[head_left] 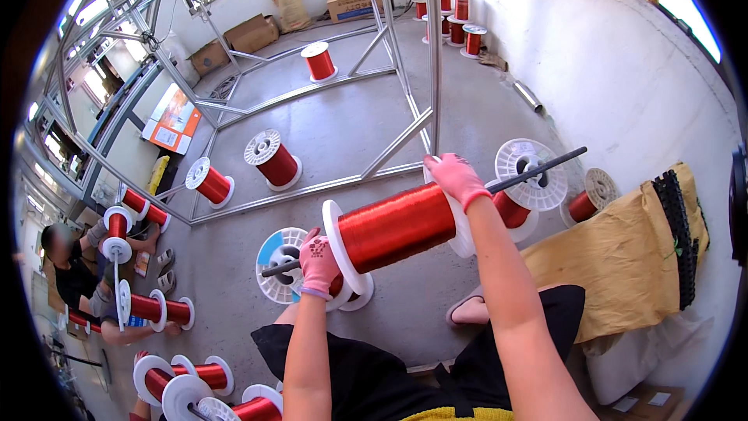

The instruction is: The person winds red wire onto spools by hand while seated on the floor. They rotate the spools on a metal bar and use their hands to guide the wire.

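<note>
A large spool of red enamelled wire [401, 226] with white flanges lies sideways in front of me. A dark rod [545, 169] runs along its axis and sticks out at both ends. My left hand [318, 267], in a pink glove, is closed at the left flange beside the rod; its fingertips are partly hidden. My right hand [458, 178], also gloved in pink, grips the top rim of the right flange. Under the rod's left end stands a spool with a white and blue top [273, 286]; under its right end stands another white-topped spool [510, 210].
A metal frame [312, 201] stands ahead, with wire spools [276, 165] inside and beside it. More spools [473, 40] are stacked by the far wall. At left a person [74, 269] sits among spools. Tan sacking [615, 257] lies at right, near a smaller spool [590, 199].
</note>
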Available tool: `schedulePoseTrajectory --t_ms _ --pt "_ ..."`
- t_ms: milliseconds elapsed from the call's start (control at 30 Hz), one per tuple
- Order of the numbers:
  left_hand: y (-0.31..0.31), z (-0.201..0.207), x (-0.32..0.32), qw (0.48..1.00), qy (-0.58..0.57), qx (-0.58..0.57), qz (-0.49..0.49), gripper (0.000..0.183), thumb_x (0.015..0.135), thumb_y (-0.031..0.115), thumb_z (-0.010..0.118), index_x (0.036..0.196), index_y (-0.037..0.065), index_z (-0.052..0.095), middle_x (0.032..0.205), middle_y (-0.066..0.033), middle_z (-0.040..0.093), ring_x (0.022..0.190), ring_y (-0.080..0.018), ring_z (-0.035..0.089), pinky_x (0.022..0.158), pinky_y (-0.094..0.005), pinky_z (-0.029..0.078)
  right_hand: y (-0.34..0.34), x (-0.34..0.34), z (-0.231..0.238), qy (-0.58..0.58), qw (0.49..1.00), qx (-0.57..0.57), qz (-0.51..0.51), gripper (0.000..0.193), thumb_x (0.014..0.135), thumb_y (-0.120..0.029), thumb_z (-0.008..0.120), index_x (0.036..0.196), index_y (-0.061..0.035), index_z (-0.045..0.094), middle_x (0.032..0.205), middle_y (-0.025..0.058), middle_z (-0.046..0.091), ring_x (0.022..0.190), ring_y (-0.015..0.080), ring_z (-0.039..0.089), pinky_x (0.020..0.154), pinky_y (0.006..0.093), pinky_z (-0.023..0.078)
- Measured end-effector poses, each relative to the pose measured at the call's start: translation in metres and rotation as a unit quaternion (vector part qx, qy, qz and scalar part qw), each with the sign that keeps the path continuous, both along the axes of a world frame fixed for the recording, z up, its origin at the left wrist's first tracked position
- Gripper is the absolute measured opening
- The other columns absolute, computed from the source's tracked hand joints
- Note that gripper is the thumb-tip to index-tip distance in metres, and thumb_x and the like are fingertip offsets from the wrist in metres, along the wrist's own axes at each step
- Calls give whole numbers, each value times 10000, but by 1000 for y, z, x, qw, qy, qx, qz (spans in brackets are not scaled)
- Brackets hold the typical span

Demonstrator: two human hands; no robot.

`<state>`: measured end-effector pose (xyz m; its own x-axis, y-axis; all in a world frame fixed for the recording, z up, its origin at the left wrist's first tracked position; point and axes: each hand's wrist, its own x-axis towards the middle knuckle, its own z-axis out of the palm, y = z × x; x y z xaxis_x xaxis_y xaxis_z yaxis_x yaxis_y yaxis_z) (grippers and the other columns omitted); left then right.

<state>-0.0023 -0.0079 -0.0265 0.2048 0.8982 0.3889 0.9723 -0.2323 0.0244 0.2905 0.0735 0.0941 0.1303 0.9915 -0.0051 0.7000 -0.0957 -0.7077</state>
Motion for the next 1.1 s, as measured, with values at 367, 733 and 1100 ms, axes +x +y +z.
schedulePoseTrajectory --t_ms 367,733,1100 --pt "2 -9 -1 1000 4 -20 15 209 733 219 496 661 101 653 680 -91 635 736 -193 610 958 -300 367 16 -5 -1 -62 993 -101 20 479 848 -385 400 989 27 600 1056 236 569 1040 367 517 895 409 400" --pt "3 -4 -1 1000 -3 -25 -3 199 727 195 489 671 100 655 667 -100 632 728 -205 614 960 -291 362 -195 37 -228 -261 964 22 -41 408 872 -218 457 1218 -2 432 1238 182 466 1141 295 446 929 401 353" --pt "1 -11 -2 996 77 -24 33 200 702 97 481 584 142 635 638 -81 635 673 -169 622 962 -273 367 -150 65 -268 -45 995 71 -57 381 892 -120 403 1258 -16 391 1258 227 422 1020 354 518 828 386 433"
